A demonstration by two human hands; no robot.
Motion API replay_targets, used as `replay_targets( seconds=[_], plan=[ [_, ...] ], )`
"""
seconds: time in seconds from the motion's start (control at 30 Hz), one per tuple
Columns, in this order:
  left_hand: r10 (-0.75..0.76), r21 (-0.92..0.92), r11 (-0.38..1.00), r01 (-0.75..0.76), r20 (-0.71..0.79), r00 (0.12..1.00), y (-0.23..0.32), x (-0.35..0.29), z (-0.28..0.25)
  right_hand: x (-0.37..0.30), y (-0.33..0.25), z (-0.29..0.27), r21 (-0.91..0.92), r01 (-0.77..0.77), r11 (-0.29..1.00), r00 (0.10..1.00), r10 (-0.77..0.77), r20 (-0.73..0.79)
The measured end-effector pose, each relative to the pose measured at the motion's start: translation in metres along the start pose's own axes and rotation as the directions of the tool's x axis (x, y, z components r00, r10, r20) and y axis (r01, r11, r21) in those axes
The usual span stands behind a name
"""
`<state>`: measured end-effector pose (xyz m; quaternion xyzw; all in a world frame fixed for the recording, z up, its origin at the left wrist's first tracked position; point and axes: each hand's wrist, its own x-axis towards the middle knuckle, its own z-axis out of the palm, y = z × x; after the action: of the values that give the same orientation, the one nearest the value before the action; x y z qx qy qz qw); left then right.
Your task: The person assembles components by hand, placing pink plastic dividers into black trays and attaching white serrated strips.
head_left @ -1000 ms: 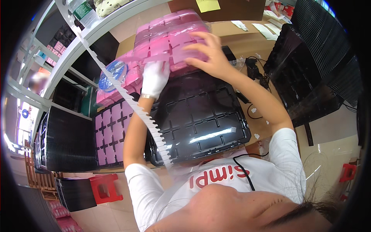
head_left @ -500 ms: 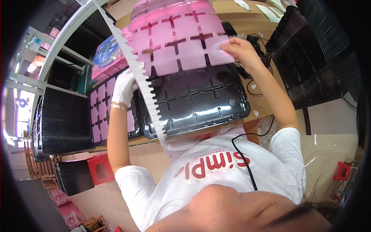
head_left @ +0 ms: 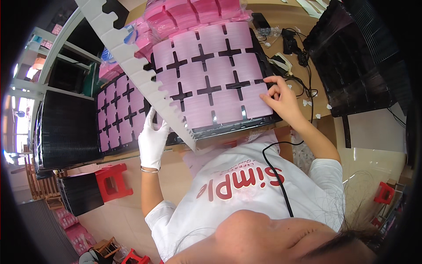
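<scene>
A pink sheet [head_left: 192, 75] with cross-shaped cutouts lies flat over a black tray [head_left: 261, 55]. The tray's dark ridges show through the cutouts. My right hand [head_left: 281, 99], bare, rests at the sheet's right edge. Its thumb is on the sheet and the forefinger is stretched apart from it. My left hand [head_left: 153, 141], in a white glove, is at the near left corner, beside a long white notched strip [head_left: 127, 61]. Its thumb and fingers are spread, with nothing visible between them. The strip slants across the sheet's left side, hiding part of it.
A second black tray with a pink sheet [head_left: 102, 119] lies at the left. Beyond the main tray are wrapped pink sheets [head_left: 176, 17]. Stacked black trays [head_left: 70, 127] stand far left, and cables [head_left: 303, 57] lie at right. A red stool [head_left: 112, 180] is on the floor.
The pink sheet has come down from a raised position onto the tray. My right hand has moved down toward me, my left hand nearer and slightly right. The strip appears more slanted.
</scene>
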<state>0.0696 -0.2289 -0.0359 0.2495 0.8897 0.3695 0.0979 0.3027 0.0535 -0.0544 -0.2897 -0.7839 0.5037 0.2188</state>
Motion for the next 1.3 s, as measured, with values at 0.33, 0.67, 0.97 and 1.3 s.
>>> replay_targets(
  seconds=[0.33, 0.67, 0.97, 1.3],
  plan=[
    [-0.078, 0.07, 0.995, 0.067, 0.162, 0.984, -0.003, -0.002, -0.003, 0.007, 0.005, -0.012, -0.022, -0.041, 0.999, 0.996, 0.042, 0.074],
    [-0.051, -0.085, 0.994, 0.067, 0.185, 0.981, -0.001, 0.003, -0.005, 0.012, 0.007, -0.017, -0.103, -0.061, 0.993, 0.989, 0.074, 0.126],
    [0.248, 0.636, 0.767, -0.085, -0.172, 0.953, 0.027, 0.048, -0.023, 0.059, -0.009, -0.042, -0.786, 0.152, 0.599, 0.915, -0.386, -0.117],
    [0.759, 0.63, 0.201, -0.75, 0.384, 0.526, 0.014, 0.155, 0.045, 0.155, 0.031, 0.029, -0.716, 0.536, 0.448, 0.81, -0.512, 0.286]
  ],
)
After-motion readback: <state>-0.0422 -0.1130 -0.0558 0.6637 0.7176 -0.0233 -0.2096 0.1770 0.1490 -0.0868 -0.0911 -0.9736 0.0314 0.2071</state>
